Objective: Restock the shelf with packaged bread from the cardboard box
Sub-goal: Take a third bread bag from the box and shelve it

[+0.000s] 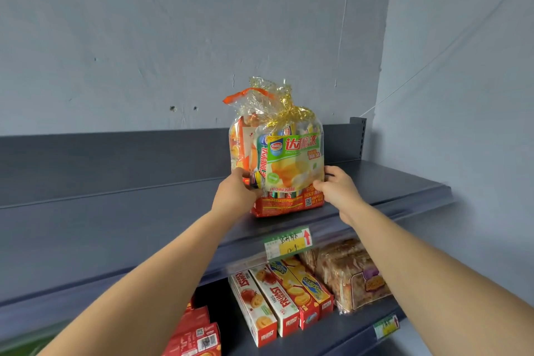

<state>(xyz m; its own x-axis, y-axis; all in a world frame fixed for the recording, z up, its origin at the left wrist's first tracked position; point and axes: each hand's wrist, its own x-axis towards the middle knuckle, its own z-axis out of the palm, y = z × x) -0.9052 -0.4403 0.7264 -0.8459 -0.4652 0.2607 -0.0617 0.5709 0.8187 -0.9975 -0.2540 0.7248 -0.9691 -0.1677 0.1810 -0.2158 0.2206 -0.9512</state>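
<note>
One bag of bread [277,159] stands upright on the top shelf [115,225], toward its right end and close to the front edge; my left hand [235,191] grips its left side with the fingers curled round the plastic, and my right hand [338,188] pinches the lower right corner, thumb in front and fingers behind. I judge that the step in hand is the setting down; the base appears to rest on the top shelf, so what remains is to square the bag and let go. To do it well I would push it a little back from the edge, keep the green label to the front, and open both hands slowly and together; the bag is tall and soft, and it could tip forward if one side is released first. The wrapping is clear crinkly plastic, gathered at the top and tied with a shiny gold ribbon [286,113]; inside are many small packets, so the shape is lumpy and not firm. The top shelf is dark grey, smooth and flat; on its front strip hangs a price label [287,243] with a red arrow. On the lower shelf [346,332] lie stiff biscuit boxes [277,298], a wrapped loaf [346,274] with a rough brown surface, and some red boxes [196,332] at the left. Behind all is a pale wall [173,37], creased like a sheet. The cardboard box is not in view.
</note>
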